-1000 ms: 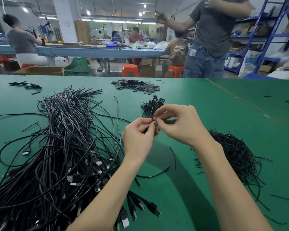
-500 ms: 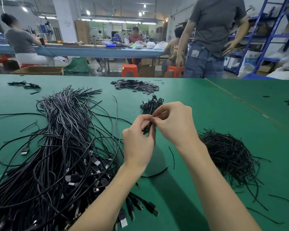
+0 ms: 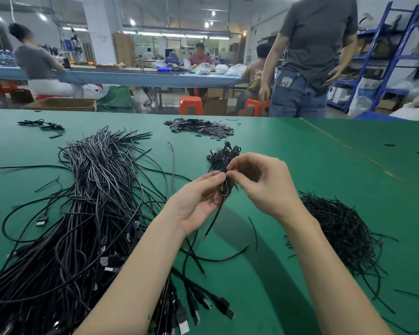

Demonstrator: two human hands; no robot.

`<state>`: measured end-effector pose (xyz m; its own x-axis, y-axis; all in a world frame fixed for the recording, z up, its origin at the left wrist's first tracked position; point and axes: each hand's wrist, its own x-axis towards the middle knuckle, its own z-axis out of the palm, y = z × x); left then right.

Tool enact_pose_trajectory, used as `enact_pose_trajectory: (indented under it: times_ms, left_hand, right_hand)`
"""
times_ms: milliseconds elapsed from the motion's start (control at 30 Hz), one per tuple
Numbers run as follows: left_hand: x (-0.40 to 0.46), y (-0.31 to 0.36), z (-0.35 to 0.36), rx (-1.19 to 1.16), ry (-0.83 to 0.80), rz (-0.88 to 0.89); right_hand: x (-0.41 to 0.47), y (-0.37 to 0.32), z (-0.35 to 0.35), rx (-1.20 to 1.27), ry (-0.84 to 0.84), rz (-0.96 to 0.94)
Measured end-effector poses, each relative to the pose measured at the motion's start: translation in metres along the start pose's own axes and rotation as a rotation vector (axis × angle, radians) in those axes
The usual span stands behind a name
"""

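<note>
Above the green table (image 3: 300, 153), my left hand (image 3: 198, 201) holds a small coiled black cable (image 3: 224, 189) between thumb and fingers, palm turned up. One loose end of the cable hangs down toward the table. My right hand (image 3: 264, 184) pinches a thin black tie at the top of the coil, fingers curled. A big heap of black USB cables (image 3: 82, 226) lies to the left, plugs toward me. A pile of thin black twist ties (image 3: 341, 228) lies to the right. Several finished small coils (image 3: 223, 153) sit just beyond my hands.
A heap of small flat black pieces (image 3: 201, 128) lies at the table's far edge, and a few coils (image 3: 41, 124) at far left. A person in a grey shirt (image 3: 310, 56) stands beyond the table. Orange stools (image 3: 191, 105), seated workers and blue shelving (image 3: 385, 56) fill the background.
My left palm has turned upward and opened out under the coil, which is now visible with a loose end hanging down. The standing person has lowered both arms.
</note>
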<state>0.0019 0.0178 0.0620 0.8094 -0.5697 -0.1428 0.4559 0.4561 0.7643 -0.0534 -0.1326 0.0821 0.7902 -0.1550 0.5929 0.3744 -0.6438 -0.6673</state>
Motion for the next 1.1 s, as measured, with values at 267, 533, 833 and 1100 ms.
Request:
enact_pose_trajectory:
  times_ms: [267,533,833,1100]
  left_hand:
    - [-0.002,-0.002,-0.001,0.434,-0.036,0.478]
    - [-0.001,0.000,-0.004,0.182,0.035,0.260]
    - [-0.003,0.003,-0.004,0.085,-0.018,0.130]
    - [0.000,-0.001,-0.007,0.098,-0.069,0.198]
  right_hand:
    - [-0.002,0.000,0.000,1.471,-0.154,1.042]
    - [-0.002,0.007,-0.005,0.200,-0.043,0.212]
    - [-0.007,0.010,-0.002,-0.237,-0.004,-0.291]
    - [-0.004,-0.003,0.008,0.210,0.048,0.173]
